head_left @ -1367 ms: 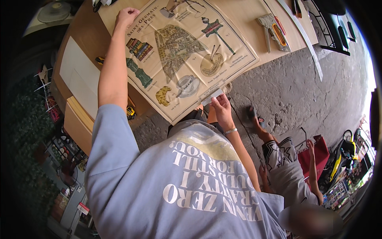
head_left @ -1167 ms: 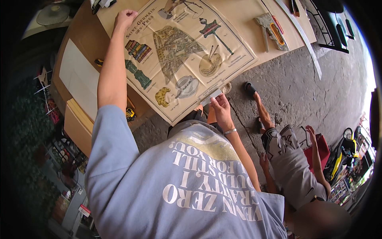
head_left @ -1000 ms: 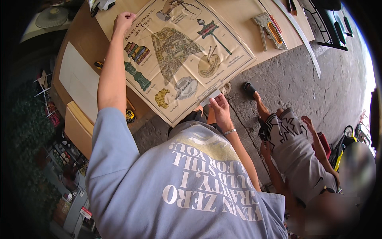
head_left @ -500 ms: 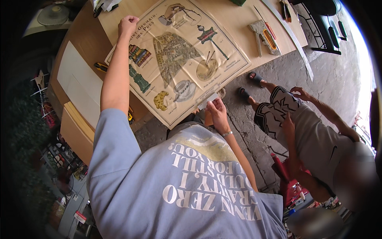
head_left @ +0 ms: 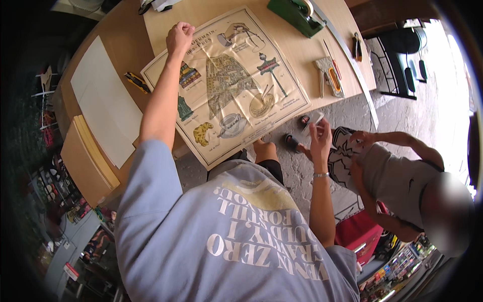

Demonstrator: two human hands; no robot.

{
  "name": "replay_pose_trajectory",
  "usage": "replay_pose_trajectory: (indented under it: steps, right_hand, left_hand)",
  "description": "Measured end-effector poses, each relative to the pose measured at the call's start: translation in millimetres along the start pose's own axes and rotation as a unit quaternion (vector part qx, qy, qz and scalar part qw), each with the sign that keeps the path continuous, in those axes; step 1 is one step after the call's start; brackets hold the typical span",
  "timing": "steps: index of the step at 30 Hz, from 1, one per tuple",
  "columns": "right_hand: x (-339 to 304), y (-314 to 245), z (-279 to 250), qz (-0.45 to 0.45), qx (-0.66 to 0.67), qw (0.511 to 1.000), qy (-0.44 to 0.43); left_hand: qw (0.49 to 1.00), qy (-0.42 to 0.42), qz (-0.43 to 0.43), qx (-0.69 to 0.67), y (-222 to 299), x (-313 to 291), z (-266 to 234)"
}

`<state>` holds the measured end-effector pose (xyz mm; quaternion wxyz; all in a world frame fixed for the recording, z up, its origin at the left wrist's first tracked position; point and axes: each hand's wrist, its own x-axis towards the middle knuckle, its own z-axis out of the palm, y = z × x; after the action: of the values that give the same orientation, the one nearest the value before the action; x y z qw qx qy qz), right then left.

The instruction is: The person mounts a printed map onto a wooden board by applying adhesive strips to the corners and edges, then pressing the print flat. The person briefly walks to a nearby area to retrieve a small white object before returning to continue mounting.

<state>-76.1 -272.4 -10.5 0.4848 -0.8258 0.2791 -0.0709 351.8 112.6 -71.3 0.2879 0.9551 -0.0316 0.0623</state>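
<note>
A wrinkled cream poster point(head_left: 229, 83) with a printed map and drawings lies over the table, its near corner past the edge. My left hand point(head_left: 180, 38) is closed at its upper left border, over part of the heading; whatever its fingers hold is hidden. Out to the right, apart from the poster, my right hand point(head_left: 320, 142) pinches a small white flat piece point(head_left: 316, 119) between thumb and fingers, above the floor.
A green tape dispenser point(head_left: 297, 16), metal ruler point(head_left: 347, 53), pliers point(head_left: 357, 48) and staple gun point(head_left: 329, 78) lie right of the poster. Leftward are a utility knife point(head_left: 137, 83), white sheet point(head_left: 103, 100) and brown boards point(head_left: 88, 158). Another person point(head_left: 392, 168) stands at the right.
My right hand has left the poster's near edge and moved right, with the white piece raised. My left hand stays by the upper left border. The view has shifted, showing more of the tape dispenser.
</note>
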Motion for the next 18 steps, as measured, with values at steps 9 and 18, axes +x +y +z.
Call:
replay_pose_trajectory:
  steps: [9, 18]
  right_hand:
    - [192, -32, 39, -0.252, -0.360, 0.898, -0.026]
    - [205, -19, 52, -0.299, -0.303, 0.903, -0.053]
  left_hand:
    - [0.972, 0.176, -0.062, -0.145, 0, -227, -85]
    - [0.857, 0.066, -0.455, -0.232, 35, -477, -93]
